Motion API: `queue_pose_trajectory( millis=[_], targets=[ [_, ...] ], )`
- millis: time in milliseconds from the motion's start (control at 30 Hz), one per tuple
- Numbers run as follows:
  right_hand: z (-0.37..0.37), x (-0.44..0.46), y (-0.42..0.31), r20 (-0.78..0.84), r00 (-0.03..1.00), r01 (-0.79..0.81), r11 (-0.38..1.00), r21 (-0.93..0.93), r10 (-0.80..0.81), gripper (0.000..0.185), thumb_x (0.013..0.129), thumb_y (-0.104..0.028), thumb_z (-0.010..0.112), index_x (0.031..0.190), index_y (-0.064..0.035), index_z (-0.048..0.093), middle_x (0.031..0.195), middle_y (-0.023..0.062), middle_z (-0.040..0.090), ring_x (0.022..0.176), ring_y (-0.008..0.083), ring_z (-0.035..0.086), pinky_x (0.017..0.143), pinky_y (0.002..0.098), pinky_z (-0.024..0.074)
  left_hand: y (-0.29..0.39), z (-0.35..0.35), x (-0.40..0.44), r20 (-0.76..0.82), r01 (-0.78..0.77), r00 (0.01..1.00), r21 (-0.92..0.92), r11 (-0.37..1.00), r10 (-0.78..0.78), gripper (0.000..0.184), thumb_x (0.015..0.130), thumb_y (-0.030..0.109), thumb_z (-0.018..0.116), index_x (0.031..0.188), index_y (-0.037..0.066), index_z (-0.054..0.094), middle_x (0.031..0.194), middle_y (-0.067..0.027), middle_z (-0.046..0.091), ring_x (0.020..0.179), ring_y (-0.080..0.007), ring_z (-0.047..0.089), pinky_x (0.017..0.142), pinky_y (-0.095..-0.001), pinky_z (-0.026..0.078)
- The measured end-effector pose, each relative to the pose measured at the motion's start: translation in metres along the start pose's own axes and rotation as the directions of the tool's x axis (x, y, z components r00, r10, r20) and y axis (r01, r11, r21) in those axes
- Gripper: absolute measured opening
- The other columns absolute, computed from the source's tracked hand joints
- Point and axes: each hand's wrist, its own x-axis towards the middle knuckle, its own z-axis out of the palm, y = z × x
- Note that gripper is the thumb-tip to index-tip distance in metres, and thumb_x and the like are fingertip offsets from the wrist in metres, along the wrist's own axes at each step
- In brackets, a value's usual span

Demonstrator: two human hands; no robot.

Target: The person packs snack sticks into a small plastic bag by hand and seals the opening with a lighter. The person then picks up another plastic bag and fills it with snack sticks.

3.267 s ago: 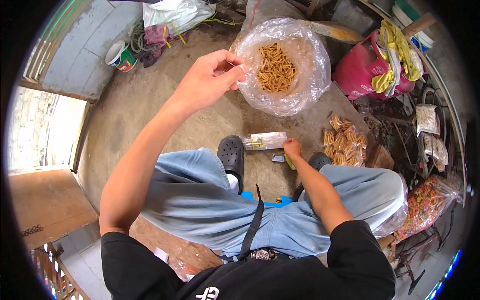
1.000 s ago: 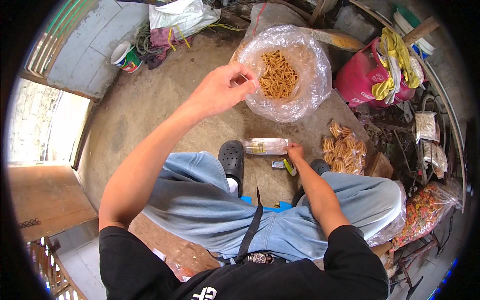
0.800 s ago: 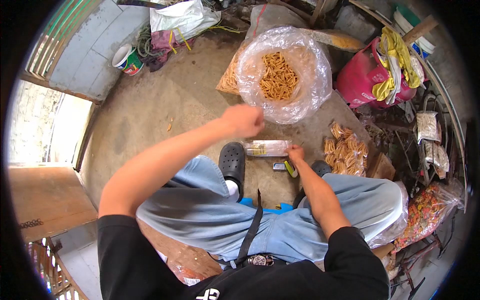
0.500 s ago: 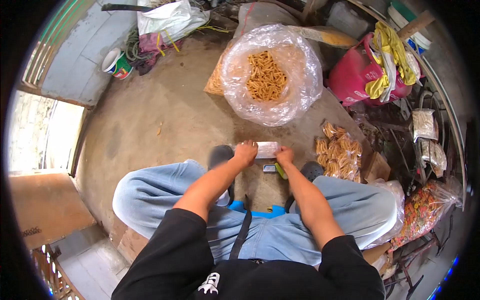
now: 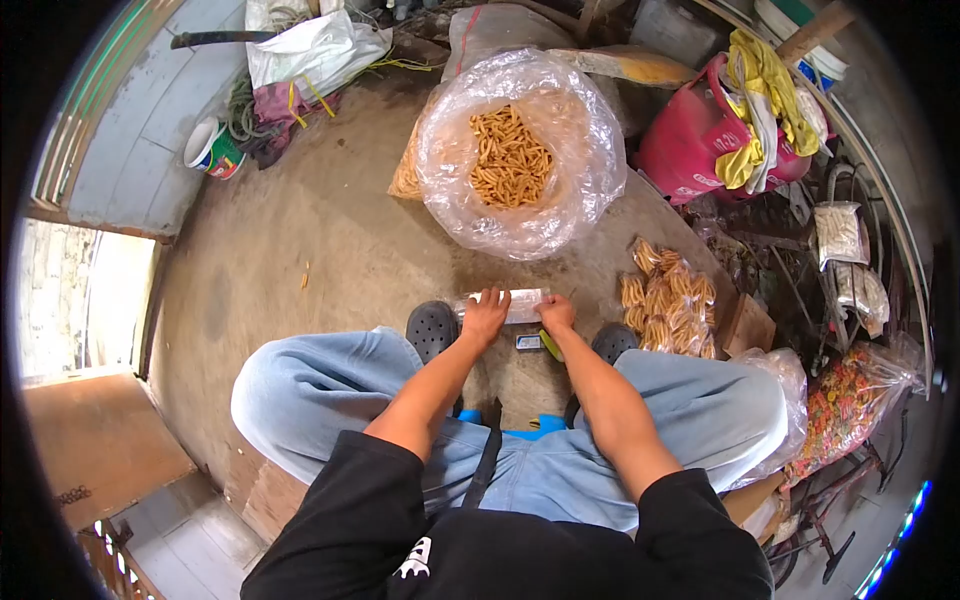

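Observation:
A flat stack of clear plastic bags [image 5: 522,305] lies on the floor between my feet. My left hand [image 5: 486,315] rests on its left part, fingers spread. At the stack's right end, my right hand [image 5: 556,314] has its fingers pressed together at the plastic edge. Just below that hand are a green-handled tool [image 5: 551,345], partly hidden, and a small blue-and-white box [image 5: 528,342]. Beyond my hands stands a large open plastic bag [image 5: 440,165] holding brown stick snacks [image 5: 511,158]. Small filled snack packs [image 5: 668,305] are heaped to the right.
A pink tub [image 5: 690,135] with yellow cloth [image 5: 750,165] stands at the upper right. A bag of colourful pieces [image 5: 845,415] leans at the lower right. At the upper left are a paint bucket [image 5: 214,148] and a white sack [image 5: 318,55]. My dark clogs [image 5: 433,331] flank the plastic stack.
My left hand has come down from beside the large snack bag onto the plastic stack, and its fingers have spread. My right hand has stayed at the stack's right end. The view has shifted.

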Motion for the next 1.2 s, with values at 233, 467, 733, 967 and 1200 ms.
queue_pose_trajectory(
  millis=[233,467,733,967,1200],
  targets=[
    [0.004,-0.002,0.005,-0.044,0.998,0.052,0.998,0.03,-0.051,0.023,0.063,-0.021,0.078,0.08,-0.0085,0.069,0.078,0.0061,0.069,0.075,0.019,0.065,0.072,0.0326,0.0504,0.016,-0.014,0.001,0.038,0.037,0.999,0.05,0.998,-0.039,0.052,0.08,0.013,0.059,0.13,0.011,0.043,0.124,-0.0135,0.049,0.113,-0.0284,0.05,0.075,-0.0419,0.051],
    [0.018,0.017,0.028,0.034,0.998,0.057,0.996,0.069,-0.059,0.017,0.066,-0.018,0.077,0.079,-0.0087,0.071,0.074,0.0043,0.068,0.068,0.015,0.062,0.066,0.0311,0.0487,0.021,-0.013,0.005,0.094,0.057,0.994,-0.013,0.998,-0.056,0.047,0.085,0.014,0.052,0.131,0.015,0.043,0.133,-0.0157,0.046,0.122,-0.0306,0.047,0.076,-0.0447,0.053],
    [0.013,0.018,0.026,0.031,0.999,0.01,0.999,0.041,-0.011,0.014,0.071,-0.016,0.075,0.082,-0.008,0.07,0.071,0.0021,0.066,0.061,0.0141,0.059,0.057,0.0297,0.0474,0.017,-0.015,0.001,0.102,0.044,0.994,-0.056,0.997,-0.038,0.051,0.083,0.013,0.052,0.133,0.015,0.041,0.136,-0.0162,0.043,0.124,-0.0318,0.045,0.079,-0.0447,0.053],
    [-0.023,-0.005,-0.013,0.146,0.963,-0.25,0.954,0.163,0.228,0.016,0.077,-0.017,0.071,0.09,-0.0087,0.067,0.076,0.0035,0.064,0.058,0.0153,0.058,0.043,0.0298,0.0455,0.016,-0.013,0.001,0.083,0.022,0.996,-0.04,0.999,-0.018,0.057,0.078,0.01,0.059,0.131,0.014,0.042,0.129,-0.0145,0.046,0.117,-0.0304,0.049,0.074,-0.0424,0.054],
    [-0.023,-0.004,-0.009,0.119,0.974,-0.212,0.963,0.168,0.194,0.022,0.077,-0.02,0.07,0.095,-0.0076,0.067,0.081,0.005,0.066,0.061,0.0171,0.061,0.046,0.0318,0.0497,0.018,-0.011,0.001,0.014,0.024,1.0,-0.029,0.999,-0.024,0.06,0.074,0.008,0.063,0.13,0.013,0.042,0.125,-0.0136,0.048,0.113,-0.0294,0.051,0.072,-0.0417,0.055]
  ],
)
